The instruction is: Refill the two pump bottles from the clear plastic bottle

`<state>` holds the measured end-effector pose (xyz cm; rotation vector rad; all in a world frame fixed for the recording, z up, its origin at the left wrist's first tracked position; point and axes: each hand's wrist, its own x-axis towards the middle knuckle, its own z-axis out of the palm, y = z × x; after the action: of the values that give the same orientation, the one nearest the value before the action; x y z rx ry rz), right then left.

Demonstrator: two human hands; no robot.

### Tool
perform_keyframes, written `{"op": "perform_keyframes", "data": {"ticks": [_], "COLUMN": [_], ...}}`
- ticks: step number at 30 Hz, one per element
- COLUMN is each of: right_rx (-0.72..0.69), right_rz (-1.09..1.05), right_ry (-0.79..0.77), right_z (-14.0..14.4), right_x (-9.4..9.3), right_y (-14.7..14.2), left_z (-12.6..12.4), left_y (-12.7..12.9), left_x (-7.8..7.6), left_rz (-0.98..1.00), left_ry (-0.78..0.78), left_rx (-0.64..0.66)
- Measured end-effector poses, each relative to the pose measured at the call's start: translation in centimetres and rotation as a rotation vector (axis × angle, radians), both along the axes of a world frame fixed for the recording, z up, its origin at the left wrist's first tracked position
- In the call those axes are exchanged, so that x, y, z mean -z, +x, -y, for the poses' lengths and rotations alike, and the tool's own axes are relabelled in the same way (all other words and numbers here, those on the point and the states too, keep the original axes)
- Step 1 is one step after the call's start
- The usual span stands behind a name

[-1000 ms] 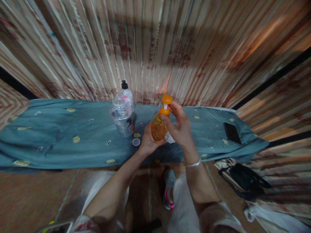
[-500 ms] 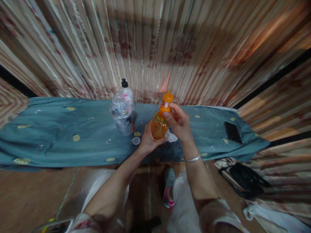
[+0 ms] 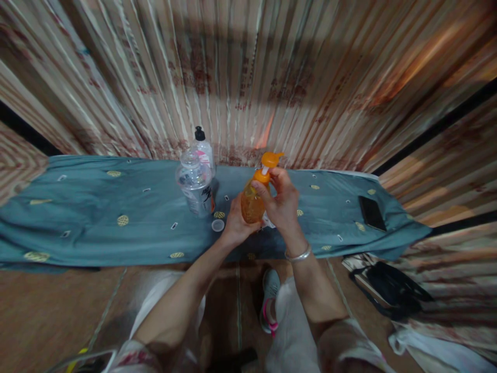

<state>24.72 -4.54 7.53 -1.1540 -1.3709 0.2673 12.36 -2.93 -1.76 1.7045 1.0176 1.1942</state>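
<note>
Counting three bottles [image 3: 254,199], one cap [image 3: 218,225]

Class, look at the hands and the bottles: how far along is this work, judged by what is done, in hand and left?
Done: the clear bottle stands open on the blue cloth, its small cap lying beside it. In hand: the left hand grips the orange bottle while the right hand holds its pump collar. Left: the pump is still on; the black-capped bottle stands untouched.
</note>
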Motion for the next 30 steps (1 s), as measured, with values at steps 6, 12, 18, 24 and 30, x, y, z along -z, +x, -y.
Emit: {"op": "perform_keyframes", "data": {"ticks": [6, 12, 18, 24, 30], "right_rx": [0.134, -0.023, -0.226, 0.022, 0.107], "right_rz": [0.160, 0.150, 0.021, 0.030, 0.058], "right_ry": [-0.053, -0.065, -0.031, -0.027, -0.064], "right_z": [0.7, 1.0, 0.4, 0.5, 0.9], "right_x": [-1.1, -1.1, -0.7, -0.5, -1.3], "right_y": [-0.1, 0.3, 1.3, 0.7, 0.3], "left_z": [0.0, 0.0, 0.1, -0.1, 0.1], "left_y": [0.0, 0.1, 0.2, 0.2, 0.2], "left_x": [0.2, 0.3, 0.1, 0.1, 0.4], "left_rz": [0.021, 0.040, 0.024, 0.034, 0.018], "left_ry": [0.052, 0.037, 0.001, 0.021, 0.031], "left_rx": [0.004, -0.004, -0.023, -0.022, -0.013]}}
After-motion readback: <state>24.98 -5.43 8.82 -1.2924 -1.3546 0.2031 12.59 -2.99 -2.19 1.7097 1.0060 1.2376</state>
